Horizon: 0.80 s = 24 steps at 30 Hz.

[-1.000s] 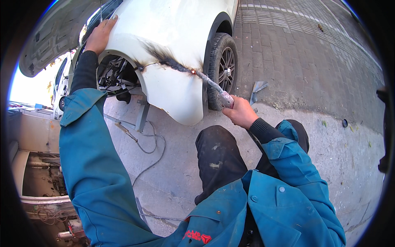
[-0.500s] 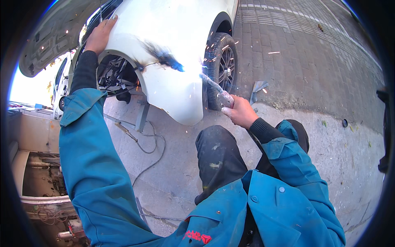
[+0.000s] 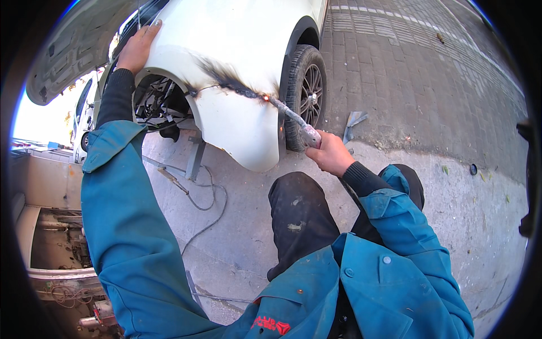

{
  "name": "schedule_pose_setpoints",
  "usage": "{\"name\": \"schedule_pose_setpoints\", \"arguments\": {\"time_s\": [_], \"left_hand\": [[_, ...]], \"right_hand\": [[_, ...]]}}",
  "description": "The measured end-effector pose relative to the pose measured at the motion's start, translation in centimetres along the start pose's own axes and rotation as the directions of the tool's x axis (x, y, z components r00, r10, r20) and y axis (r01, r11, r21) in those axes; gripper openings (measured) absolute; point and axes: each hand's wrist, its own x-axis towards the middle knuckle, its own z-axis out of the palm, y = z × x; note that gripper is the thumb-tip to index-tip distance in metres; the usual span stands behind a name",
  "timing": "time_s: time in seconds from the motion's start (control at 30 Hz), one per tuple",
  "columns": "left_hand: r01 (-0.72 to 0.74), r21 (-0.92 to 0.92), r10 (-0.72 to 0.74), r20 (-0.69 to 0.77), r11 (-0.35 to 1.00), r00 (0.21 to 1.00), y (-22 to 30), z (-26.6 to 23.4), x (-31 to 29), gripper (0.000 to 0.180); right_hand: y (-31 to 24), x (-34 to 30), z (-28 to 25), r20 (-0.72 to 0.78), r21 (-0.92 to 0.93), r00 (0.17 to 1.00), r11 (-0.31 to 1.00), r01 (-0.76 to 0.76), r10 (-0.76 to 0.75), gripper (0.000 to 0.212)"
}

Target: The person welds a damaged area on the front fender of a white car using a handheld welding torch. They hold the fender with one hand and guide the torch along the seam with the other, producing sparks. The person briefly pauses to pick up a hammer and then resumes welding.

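A white car bumper or fender panel [image 3: 240, 133] spans the middle. Across it runs a dark, soot-blackened seam [image 3: 243, 89], ending on the right in a glowing orange spot [image 3: 266, 98]. My right hand [image 3: 332, 155] is closed around the handle of a welding gun [image 3: 293, 117]. The gun's bent neck points up and left, its tip at the glowing spot. My left hand [image 3: 138, 50] lies with fingers stretched out on the panel's upper left edge, above a round opening [image 3: 164, 101] with dark parts inside.
A tyre with a spoked wheel [image 3: 307, 93] stands right of the panel. Below are a metal stand [image 3: 195, 159] and a cable [image 3: 217, 217] with a clamp-like end. A bent metal piece [image 3: 354, 121] lies on the ground. A raised hood [image 3: 68, 53] is upper left; an open vehicle body [image 3: 48, 178] lower left.
The bright welding arc and flying sparks are gone, leaving a small glow on the seam. The gun's tip has shifted slightly left and up. My left hand has stayed put.
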Motion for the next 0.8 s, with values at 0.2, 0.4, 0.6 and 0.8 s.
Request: {"name": "schedule_pose_setpoints", "arguments": {"time_s": [0.2,0.4,0.6,0.8], "left_hand": [[-0.02,-0.001,0.02,0.025,1.0,0.999,0.29,-0.18,-0.09,0.083],[-0.009,-0.013,0.01,0.033,1.0,0.999,0.55,-0.27,-0.2,0.082],[-0.012,0.033,0.012,-0.004,0.999,1.0,0.21,-0.01,-0.13,0.082],[0.005,0.01,-0.005,0.004,1.0,1.0,0.49,-0.07,-0.26,0.083]], "right_hand": [[0.34,0.23,-0.02,0.019,-0.02,1.0,1.0,-0.019,0.02,0.033],[0.56,0.2,0.16,-0.004,0.004,0.999,0.999,0.034,-0.034,0.033],[0.5,0.24,0.04,0.002,0.012,1.0,1.0,0.001,-0.001,0.031],[0.65,0.31,0.07,0.002,0.005,1.0,1.0,-0.002,0.002,0.03]]}}
